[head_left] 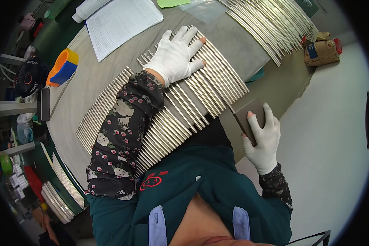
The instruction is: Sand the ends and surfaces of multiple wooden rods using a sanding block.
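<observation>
Many slim, shiny metal rods (219, 67) lie side by side across the table in a long row, with a few gaps between them. My left hand (174, 55), in a white glove with some fingertips bare, rests flat on the far part of the rods, fingers spread. To the right of the row, my right hand (264, 143), gloved the same way, grips a dark grey flat block (250, 115). The block's narrow edge stands close to the near right rod ends; whether it touches them I cannot tell.
Another batch of rods (270, 26) lies at the far right, beside a brown paper bag (323, 52). Printed sheets (121, 26) and a white bottle (90, 9) lie at the far left. A yellow-and-blue tape holder (63, 67) and a black fan (28, 77) stand left.
</observation>
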